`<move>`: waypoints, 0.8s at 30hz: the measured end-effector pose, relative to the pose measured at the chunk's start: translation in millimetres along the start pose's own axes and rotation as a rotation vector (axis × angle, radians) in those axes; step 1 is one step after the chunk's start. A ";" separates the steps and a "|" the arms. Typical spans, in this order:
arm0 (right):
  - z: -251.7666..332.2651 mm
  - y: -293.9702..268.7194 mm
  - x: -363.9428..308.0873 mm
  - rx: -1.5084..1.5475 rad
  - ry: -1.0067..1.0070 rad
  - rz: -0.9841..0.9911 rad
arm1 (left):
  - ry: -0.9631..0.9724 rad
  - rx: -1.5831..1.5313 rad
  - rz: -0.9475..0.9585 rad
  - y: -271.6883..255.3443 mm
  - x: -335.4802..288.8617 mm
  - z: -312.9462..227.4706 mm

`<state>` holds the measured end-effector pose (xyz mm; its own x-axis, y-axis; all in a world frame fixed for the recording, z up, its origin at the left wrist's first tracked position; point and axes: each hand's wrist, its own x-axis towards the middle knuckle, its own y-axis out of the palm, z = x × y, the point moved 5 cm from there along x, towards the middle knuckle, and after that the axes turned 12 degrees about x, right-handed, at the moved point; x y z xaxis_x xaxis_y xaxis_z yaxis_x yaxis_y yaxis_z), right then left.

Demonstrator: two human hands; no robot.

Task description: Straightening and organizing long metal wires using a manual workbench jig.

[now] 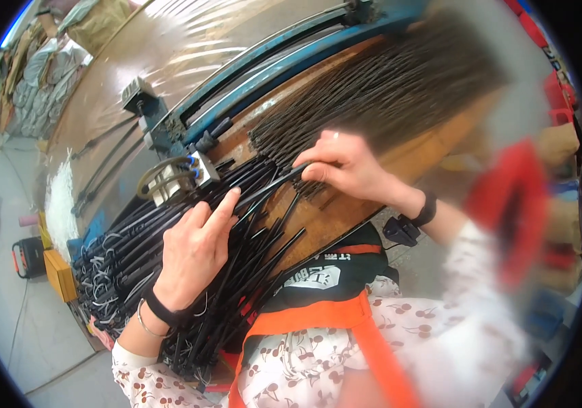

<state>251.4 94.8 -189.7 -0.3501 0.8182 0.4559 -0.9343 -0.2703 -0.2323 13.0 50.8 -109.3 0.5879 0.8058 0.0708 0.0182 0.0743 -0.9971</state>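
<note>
Beside a blue rail — grey floor around — a right hand pinches one black rod above a wooden table; the left hand reaches its lower end, grip impossible to tell.

White lettering and a white badge-shaped emblem stand on the dark green apron.

Workshop: blue metal machine, wooden bench piled with long dark rods, heaped sacks beyond.
</note>
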 end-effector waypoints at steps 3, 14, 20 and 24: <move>7.1 -19.0 0.6 -0.156 -0.299 -0.060 | 0.056 0.016 0.009 -5.7 20.9 -9.6; -25.5 -204.8 11.1 -0.700 -0.178 -0.435 | 0.138 0.128 -0.177 -68.0 149.2 -19.1; -61.6 -257.0 34.2 -0.753 -0.153 -0.272 | 0.308 0.154 -0.157 -50.3 213.1 -38.3; -49.0 -218.4 52.5 -0.623 -0.369 -0.101 | 0.325 0.105 -0.164 -41.9 230.9 -37.8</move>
<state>440.4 221.7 -157.2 -0.3668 0.5701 0.7352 -0.7901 0.2263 -0.5697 178.5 211.6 -52.3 0.8104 0.5508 0.1999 0.0607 0.2603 -0.9636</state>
